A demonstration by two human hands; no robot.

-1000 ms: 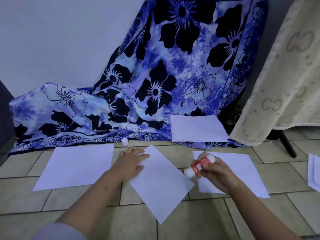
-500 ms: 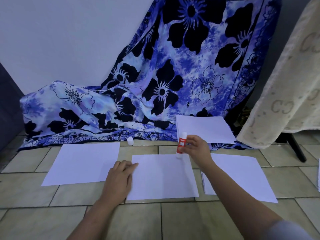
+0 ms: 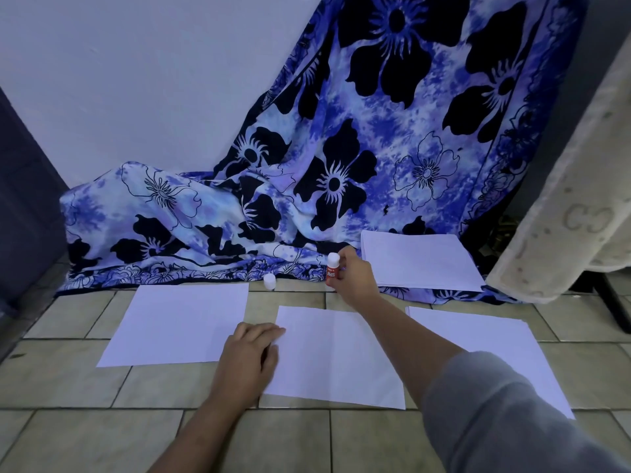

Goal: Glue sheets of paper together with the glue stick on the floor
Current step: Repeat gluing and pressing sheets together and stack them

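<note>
The glue stick [image 3: 333, 271] is standing upright in the right hand [image 3: 355, 279], whose fingers are curling round its barrel. It is hovering at or just above the floor [image 3: 85, 438] near the far edge, by the hem of the cloth [image 3: 341, 165]; whether it is touching the tiles cannot be told. Its cap [image 3: 269, 280] is sitting apart to the left along that same far edge, so the stick is uncapped.

The left hand [image 3: 251, 353] is lying flat, fingers straight, pressing the left edge of the middle sheet [image 3: 338, 356] onto the floor. The left sheet [image 3: 181, 324] and right sheet [image 3: 478, 346] are lying to either side, not overlapping it, and a stack [image 3: 420, 261] is waiting on the cloth's hem at the far right.

Judging from this, the task is looking early — no sheet is lying on the middle one, and any glue on it is too faint to see. The right sheet is showing a doubled edge — possibly a finished pair, though that is a guess. Joining and pressing remain to be done.
</note>
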